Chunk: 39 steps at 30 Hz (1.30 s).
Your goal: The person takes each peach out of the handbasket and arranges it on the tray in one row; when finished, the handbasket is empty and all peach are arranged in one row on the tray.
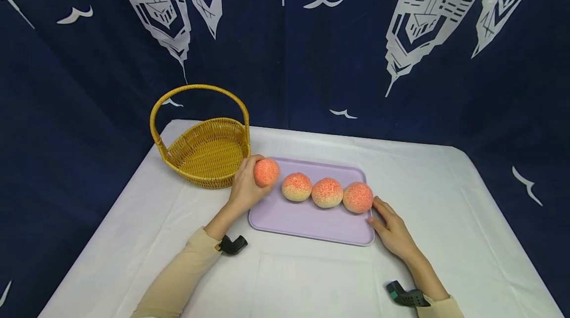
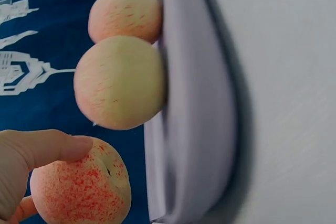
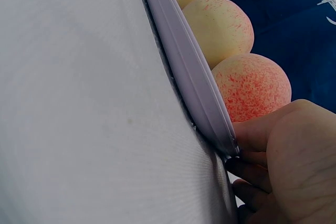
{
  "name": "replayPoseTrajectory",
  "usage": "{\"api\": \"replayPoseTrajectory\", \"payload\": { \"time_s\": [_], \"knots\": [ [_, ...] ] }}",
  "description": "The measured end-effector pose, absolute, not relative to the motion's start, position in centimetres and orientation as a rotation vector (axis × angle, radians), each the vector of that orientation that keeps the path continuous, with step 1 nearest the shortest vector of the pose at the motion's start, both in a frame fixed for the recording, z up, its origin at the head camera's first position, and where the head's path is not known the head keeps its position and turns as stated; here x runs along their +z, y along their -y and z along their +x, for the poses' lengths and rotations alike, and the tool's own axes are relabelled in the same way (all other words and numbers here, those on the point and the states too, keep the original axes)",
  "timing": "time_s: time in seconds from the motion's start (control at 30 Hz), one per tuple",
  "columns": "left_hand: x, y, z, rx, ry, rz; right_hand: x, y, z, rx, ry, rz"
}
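My left hand [image 1: 246, 187] holds a pink-speckled peach [image 1: 266, 172] above the left end of a lilac tray [image 1: 307, 224]. In the left wrist view, the thumb lies across this peach [image 2: 84, 187], and a small dark hole shows in its crease. Three more peaches stand in a row on the tray: a left one [image 1: 296, 187], a middle one [image 1: 327, 193] and a right one [image 1: 358, 198]. At the tray's right edge, my right hand [image 1: 394, 231] grips the rim, thumb on the near side and fingers beyond, close to the right peach [image 3: 253, 87].
A yellow woven basket [image 1: 209, 152] with a tall arched handle stands to the left of the tray, just behind my left hand. A white cloth [image 1: 311, 283] covers the table. Behind it hangs a dark blue curtain [image 1: 285, 61] with white building and bird prints.
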State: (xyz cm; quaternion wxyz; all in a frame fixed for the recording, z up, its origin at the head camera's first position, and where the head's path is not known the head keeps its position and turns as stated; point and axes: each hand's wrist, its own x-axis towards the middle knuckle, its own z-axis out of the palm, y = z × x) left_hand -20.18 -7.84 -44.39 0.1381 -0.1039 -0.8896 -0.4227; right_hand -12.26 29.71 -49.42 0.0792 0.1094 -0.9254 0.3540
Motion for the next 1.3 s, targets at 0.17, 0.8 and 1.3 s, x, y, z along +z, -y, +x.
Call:
{"api": "replayPoseTrajectory", "payload": {
  "time_s": [0.17, 0.8, 1.3],
  "knots": [
    [-45.3, 7.5, -20.3, -1.195, 2.585, -0.291, -49.3, -29.6, -12.3, 1.066, 2.766, 0.331],
    [-45.7, 7.0, -20.0, -1.14, 2.706, -0.281, -49.1, -29.8, -12.1, 1.065, 2.772, 0.323],
    [-46.0, 6.6, -19.7, -1.137, 2.661, -0.289, -49.2, -29.8, -12.0, 1.047, 2.775, 0.317]
  ]
}}
